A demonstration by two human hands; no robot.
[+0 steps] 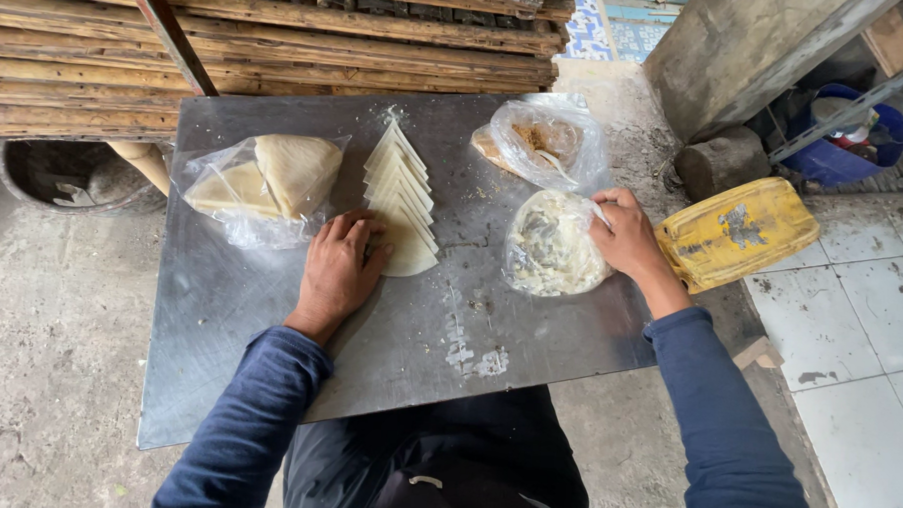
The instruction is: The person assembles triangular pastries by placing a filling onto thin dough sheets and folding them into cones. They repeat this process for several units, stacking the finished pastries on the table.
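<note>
A row of several pale, triangular dough wrappers [398, 192] lies overlapped down the middle of a metal sheet [268, 338]. My left hand [339, 265] rests flat on the sheet, its fingers touching the nearest wrapper. My right hand [627, 235] grips the edge of a clear plastic bag of whitish filling [550, 247] on the right side of the sheet. Both arms wear dark blue sleeves.
A plastic bag of folded dough sheets [264, 177] lies at the left, and a bag with brown crumbs [540, 142] at the back right. A yellow jerrycan [737, 232] lies beside the sheet. Stacked wooden slats [269, 37] stand behind; a blue bucket [845, 148] is far right.
</note>
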